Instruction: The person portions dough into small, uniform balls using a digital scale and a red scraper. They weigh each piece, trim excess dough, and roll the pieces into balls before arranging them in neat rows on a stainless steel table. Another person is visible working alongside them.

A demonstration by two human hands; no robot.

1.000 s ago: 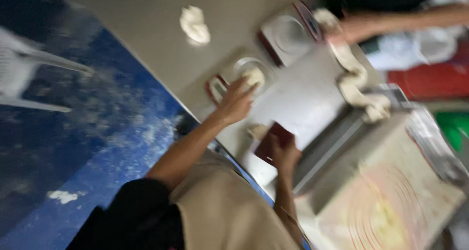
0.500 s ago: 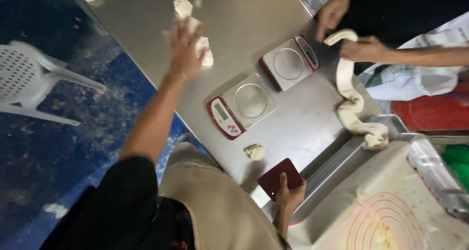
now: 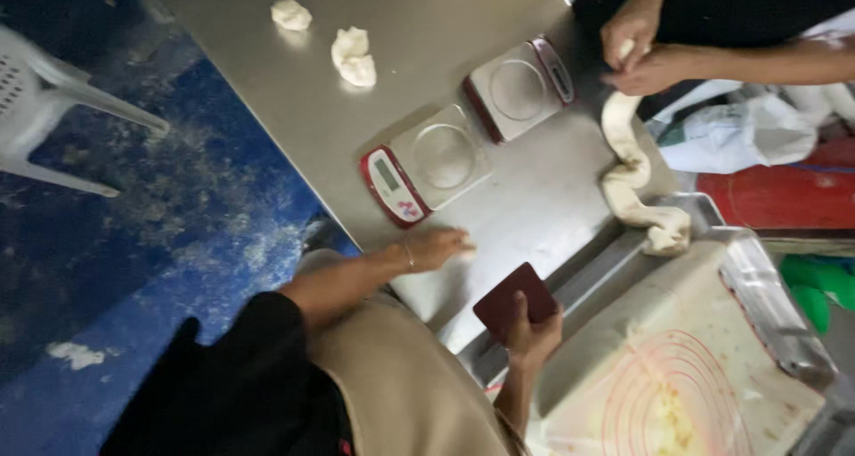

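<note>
The right hand (image 3: 533,331) grips a dark red scraper (image 3: 515,301) near the table (image 3: 427,28) edge. The left hand (image 3: 436,247) lies flat on the steel just below the scale (image 3: 426,165), fingers loosely closed; I cannot tell if it covers dough. The scraper, held only at its lower edge, may slip.

left hand (image 3: 434,247): flat, palm down | right hand (image 3: 533,331): fingers closed, gripping
</note>
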